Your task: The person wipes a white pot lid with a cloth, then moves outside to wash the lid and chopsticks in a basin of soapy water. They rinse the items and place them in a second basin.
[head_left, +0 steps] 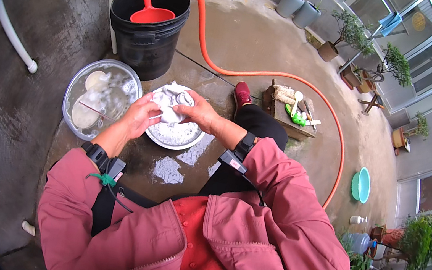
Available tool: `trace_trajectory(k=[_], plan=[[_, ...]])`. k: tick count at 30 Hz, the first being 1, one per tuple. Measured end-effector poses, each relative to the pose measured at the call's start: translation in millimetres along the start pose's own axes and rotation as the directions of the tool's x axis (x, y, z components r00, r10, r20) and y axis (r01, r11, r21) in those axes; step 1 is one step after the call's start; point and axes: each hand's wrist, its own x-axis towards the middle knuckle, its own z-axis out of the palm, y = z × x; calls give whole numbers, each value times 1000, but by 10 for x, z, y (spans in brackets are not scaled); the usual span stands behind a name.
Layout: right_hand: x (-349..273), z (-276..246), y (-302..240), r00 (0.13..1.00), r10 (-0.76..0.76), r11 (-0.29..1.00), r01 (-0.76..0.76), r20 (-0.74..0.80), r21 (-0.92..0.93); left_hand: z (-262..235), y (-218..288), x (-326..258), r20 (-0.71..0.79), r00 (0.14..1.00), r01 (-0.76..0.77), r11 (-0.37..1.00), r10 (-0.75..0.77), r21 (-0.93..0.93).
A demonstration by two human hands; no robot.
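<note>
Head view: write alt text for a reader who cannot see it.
Both hands, left hand and right hand, grip a wet white cloth over a soapy metal basin on the concrete ground. A second basin of water and a black bucket holding a red scoop stand beside it.

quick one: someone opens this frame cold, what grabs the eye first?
Centre frame, both hands, the left hand and right hand, clutch a wet white cloth over a sudsy metal basin on the wet concrete. Next is the bright orange hose, arcing from the top edge round to the right, past the black bucket with a red scoop inside. Left of the hands sits a clear basin of water.
</note>
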Motion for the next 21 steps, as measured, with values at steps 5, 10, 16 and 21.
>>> trace_trajectory(k=[5, 10, 16, 21], plan=[[-280, 141, -376, 992, -74, 994, 65, -98, -90, 180, 169, -211, 97, 986, -127, 989, 134, -68], [-357, 406, -815, 992, -118, 968, 107, -34, -228, 224, 266, -318, 96, 962, -248, 964, 257, -93], [-158, 676, -799, 994, -106, 976, 112, 42, -185, 176, 300, -366, -129, 950, -291, 956, 285, -30], [65, 763, -551, 983, -118, 975, 141, 138, -171, 31, 239, -478, -40, 997, -64, 989, 59, -136]])
